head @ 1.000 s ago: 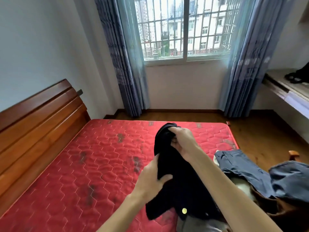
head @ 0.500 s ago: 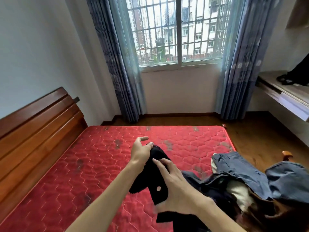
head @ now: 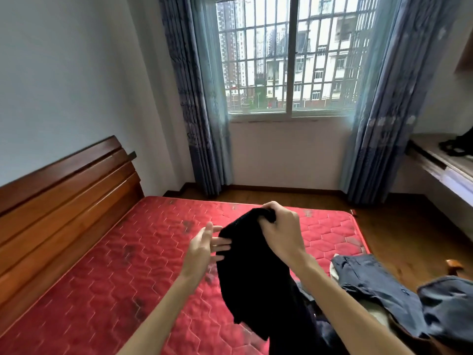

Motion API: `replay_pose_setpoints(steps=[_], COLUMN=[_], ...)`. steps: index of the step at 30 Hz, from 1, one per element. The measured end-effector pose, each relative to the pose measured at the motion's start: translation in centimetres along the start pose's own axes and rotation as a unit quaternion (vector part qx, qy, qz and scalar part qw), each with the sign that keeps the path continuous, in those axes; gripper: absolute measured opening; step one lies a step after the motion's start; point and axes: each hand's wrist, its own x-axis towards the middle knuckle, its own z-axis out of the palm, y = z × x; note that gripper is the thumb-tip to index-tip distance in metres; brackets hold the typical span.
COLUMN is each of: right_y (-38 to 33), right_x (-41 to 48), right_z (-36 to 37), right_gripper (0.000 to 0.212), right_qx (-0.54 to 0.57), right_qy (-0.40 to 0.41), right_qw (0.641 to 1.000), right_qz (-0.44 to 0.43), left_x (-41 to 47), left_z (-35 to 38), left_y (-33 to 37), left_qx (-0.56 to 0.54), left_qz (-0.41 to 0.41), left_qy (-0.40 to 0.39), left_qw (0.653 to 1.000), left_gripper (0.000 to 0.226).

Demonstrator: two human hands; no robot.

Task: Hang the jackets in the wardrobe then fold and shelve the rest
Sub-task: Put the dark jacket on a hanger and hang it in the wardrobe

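Gripping the black garment (head: 248,265) by its top edge, your right hand (head: 281,231) dangles it over the red mattress (head: 128,278). Left hand (head: 202,249) slack, fingers straight, touching its side. Looks soft, limp, light: pinch both shoulders.

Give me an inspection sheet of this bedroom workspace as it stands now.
Surface: red quilted mattress with dark stains; wooden headboard at its left.
Job's things: black garment held up above the mattress, its lower part hanging down; pile of blue-grey clothes heaped at lower right, by the mattress's corner.
Clutter: dark item on the ledge at right, too unclear to name.
Hands: right hand grips the garment's top; left hand has straight fingers touching its side.
Cables: nothing seen.
Surroundings: barred window, blue curtains at both sides, wooden floor.
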Motion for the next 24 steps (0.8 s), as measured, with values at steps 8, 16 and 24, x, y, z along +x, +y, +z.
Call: replay_pose_setpoints(steps=[8, 16, 24], right_y=[-5.8, -11.0, -13.6], right_x=[5.3, 6.5, 6.1], right_z=[-2.0, -7.4, -14.3], right_gripper=[0.03, 0.039, 0.024], right_qx=[-0.002, 0.05, 0.212], right_qy=[0.013, -0.081, 0.021], right_qw=[0.998, 0.99, 0.968], right_qz=[0.061, 0.108, 0.133], left_x=[-4.4, -0.8, -1.9], left_z=[2.9, 7.0, 12.0], left_y=[-1.4, -1.9, -1.9], left_qx=[0.143, 0.246, 0.286], left_qz=[0.306, 0.208, 0.291], left_qy=[0.063, 0.085, 0.012], left_qw=[0.939, 0.943, 0.913], left_gripper=[0.011, 0.063, 0.101])
